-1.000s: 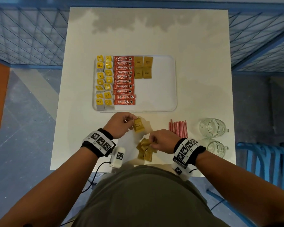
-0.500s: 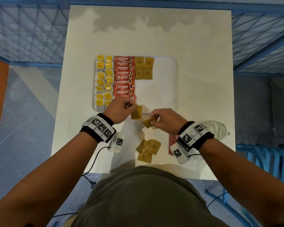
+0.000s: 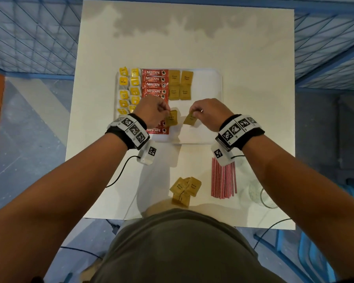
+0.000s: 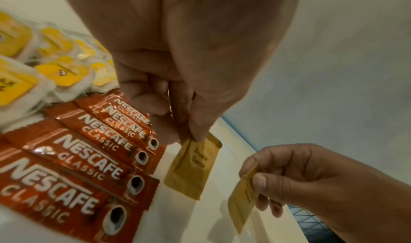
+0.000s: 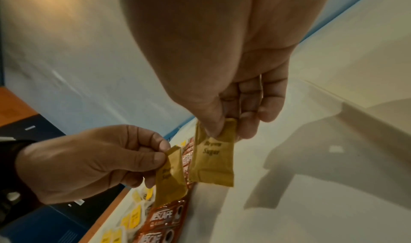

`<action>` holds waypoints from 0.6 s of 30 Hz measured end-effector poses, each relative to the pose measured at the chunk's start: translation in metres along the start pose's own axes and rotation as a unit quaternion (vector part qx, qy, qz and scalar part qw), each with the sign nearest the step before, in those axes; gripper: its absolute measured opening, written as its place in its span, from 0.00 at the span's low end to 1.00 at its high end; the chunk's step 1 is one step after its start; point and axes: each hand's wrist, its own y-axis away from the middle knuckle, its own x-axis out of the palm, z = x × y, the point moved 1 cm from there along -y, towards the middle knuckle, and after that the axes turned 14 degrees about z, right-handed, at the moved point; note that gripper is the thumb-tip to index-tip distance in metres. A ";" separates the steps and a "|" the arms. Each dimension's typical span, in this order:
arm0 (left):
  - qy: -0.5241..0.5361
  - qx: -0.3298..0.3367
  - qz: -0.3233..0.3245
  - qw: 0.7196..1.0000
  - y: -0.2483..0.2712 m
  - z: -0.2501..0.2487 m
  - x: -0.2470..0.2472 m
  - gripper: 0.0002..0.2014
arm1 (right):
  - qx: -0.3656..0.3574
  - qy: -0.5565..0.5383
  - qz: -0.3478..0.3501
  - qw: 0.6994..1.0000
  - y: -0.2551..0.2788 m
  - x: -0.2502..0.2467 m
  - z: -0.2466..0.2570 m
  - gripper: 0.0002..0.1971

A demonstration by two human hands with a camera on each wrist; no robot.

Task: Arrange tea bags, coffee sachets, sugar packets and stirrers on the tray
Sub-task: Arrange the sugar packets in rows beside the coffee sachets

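A white tray holds two columns of yellow tea bags, a column of red coffee sachets and several brown sugar packets. My left hand pinches a brown sugar packet by its top edge, hanging over the tray beside the sachets. My right hand pinches a second sugar packet the same way, just to the right. Both packets show in the left wrist view and the right wrist view.
Near the table's front edge lie several loose sugar packets. A bundle of red-and-white stirrers lies to their right, with a glass mug beyond. The tray's right half is bare. Blue wire mesh surrounds the table.
Both hands have carried their sugar packets forward from the front of the table to above the tray's middle. The packets now hang side by side below the placed sugar packets.
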 end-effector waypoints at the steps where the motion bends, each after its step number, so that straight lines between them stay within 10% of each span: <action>1: -0.001 -0.001 0.001 1.000 -0.005 0.000 -0.001 0.03 | 0.006 0.007 0.006 1.000 -0.006 -0.002 -0.001 0.11; 18: -0.040 -0.007 -0.044 0.998 -0.061 0.006 -0.004 0.04 | 0.046 -0.003 -0.060 0.997 -0.066 -0.005 0.004 0.08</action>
